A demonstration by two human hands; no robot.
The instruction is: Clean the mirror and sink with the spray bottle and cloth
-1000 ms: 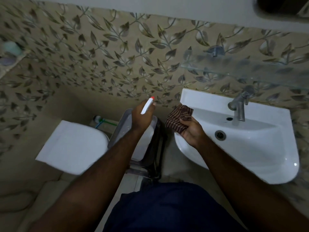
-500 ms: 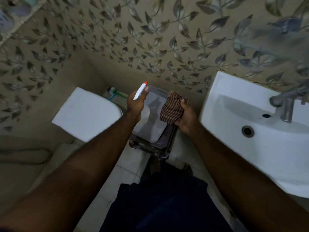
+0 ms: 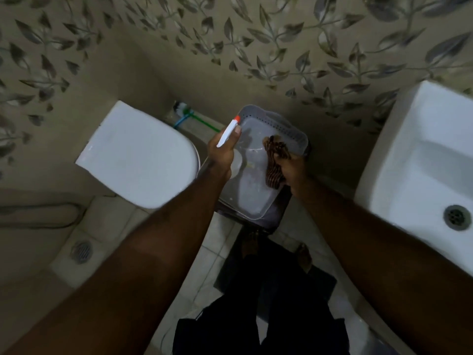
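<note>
My left hand (image 3: 221, 152) grips a white spray bottle (image 3: 228, 131) with a red-orange nozzle tip, held over the left side of a grey plastic basket (image 3: 289, 124). My right hand (image 3: 294, 169) is closed on a brown striped cloth (image 3: 275, 160), which hangs down inside the basket's right part. The white sink (image 3: 414, 155) with its round drain (image 3: 457, 217) fills the right edge, away from both hands. The mirror is out of view.
A white closed toilet lid (image 3: 138, 157) lies left of the basket. A brush with green and blue handles (image 3: 189, 116) leans behind it. A floor drain (image 3: 81, 251) sits at lower left. The basket rests on a dark stand (image 3: 276, 213). Leaf-patterned tiles cover the wall.
The view has tilted down and left, so the tap and shelf left the frame. Both hands moved lower, away from the sink; the cloth went from the sink's rim into the basket.
</note>
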